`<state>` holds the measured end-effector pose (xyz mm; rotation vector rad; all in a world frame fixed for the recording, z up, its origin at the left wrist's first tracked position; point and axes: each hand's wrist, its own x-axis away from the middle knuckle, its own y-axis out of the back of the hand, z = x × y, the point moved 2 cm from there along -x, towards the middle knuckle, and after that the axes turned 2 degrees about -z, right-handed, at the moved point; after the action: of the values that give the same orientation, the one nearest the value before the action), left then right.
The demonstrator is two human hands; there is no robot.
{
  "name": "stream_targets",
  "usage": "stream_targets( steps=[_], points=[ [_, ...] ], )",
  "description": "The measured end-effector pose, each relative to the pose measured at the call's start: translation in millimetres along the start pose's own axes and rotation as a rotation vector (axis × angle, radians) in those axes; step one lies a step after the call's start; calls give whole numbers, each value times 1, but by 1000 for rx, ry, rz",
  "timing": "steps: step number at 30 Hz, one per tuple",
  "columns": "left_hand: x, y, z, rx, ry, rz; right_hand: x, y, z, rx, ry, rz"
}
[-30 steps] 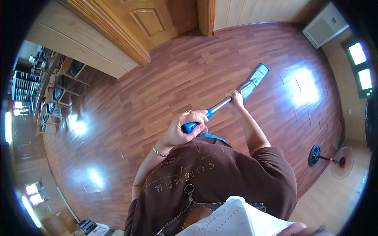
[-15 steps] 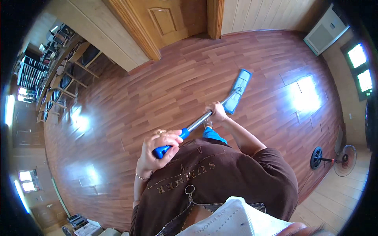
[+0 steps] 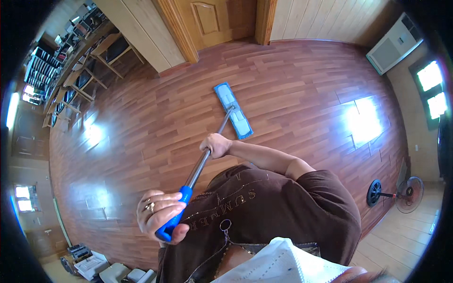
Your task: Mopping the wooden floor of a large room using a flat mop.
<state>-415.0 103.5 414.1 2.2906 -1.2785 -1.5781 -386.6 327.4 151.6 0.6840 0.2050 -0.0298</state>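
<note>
Flat mop (image 3: 197,167) with a blue-fringed oblong head (image 3: 239,121), silver pole (image 3: 195,171) and blue handle (image 3: 176,220). Head on a brown plank floor (image 3: 292,101), in a room with a wooden door (image 3: 207,23), chairs (image 3: 116,50) and a standing fan (image 3: 409,194). Clasped at the handle by the left grip (image 3: 160,213), fingers curled around; wrapped at mid-pole by the right grip (image 3: 216,145), between handle and head.

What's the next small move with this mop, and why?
Probably slide the mop pad slightly left: it looks flat on the floor, the left hand grips the blue handle, the right hand holds the metal pole, and the chairs stand well off.
</note>
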Motion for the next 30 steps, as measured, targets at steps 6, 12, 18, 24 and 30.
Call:
stream_targets(
  steps=[6, 12, 18, 24, 30],
  points=[
    [46, 34, -17, 15, -63, -31, -6, -34, 46, -49, -8, 140],
    [39, 2, 1, 145, -12, -134, 30, -11, 23, 10, -99, 32],
    [5, -104, -4, 341, 57, 25, 133, 57, -34, 183, -212, -174],
    [-35, -205, -5, 564, 85, 382, 254, 109, -89, 328, -428, -286],
    [-36, -288, -19, 742, 174, 593, 373, 127, -106, 434, -587, -464]
  ],
)
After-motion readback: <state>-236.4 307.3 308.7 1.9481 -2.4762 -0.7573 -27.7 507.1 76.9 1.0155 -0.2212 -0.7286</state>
